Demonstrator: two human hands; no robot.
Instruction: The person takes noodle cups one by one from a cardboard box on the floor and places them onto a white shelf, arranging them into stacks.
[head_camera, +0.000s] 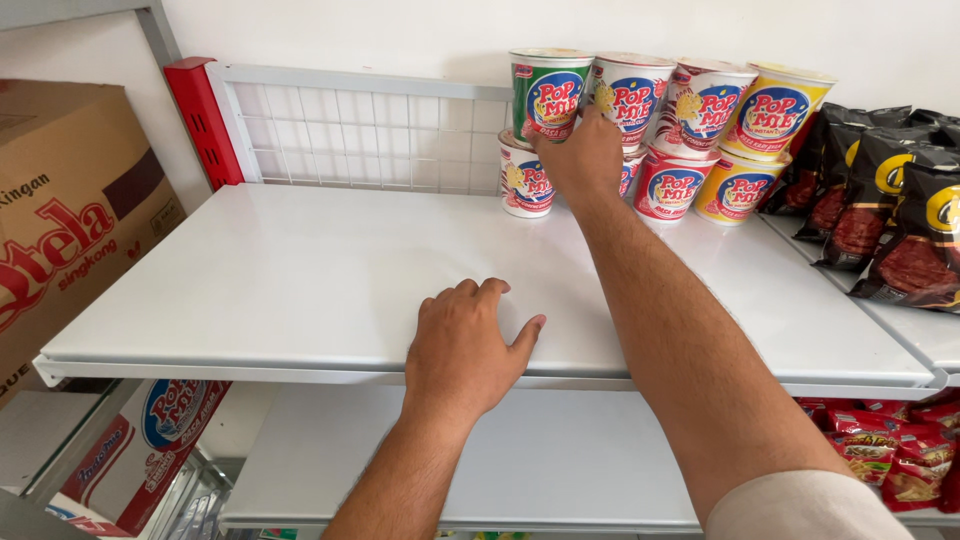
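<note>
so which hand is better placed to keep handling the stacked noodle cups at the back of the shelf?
Right, probably. The right hand is already at the noodle cups, fingers against the green cup in the top row. The left hand lies flat near the front edge of the white shelf, well short of the cups.

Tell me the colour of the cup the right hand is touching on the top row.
The cup under the right hand is green, seen in the head view.

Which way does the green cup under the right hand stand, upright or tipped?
Tipped: the green cup leans right, resting on a lower cup, right hand touching it.
</note>
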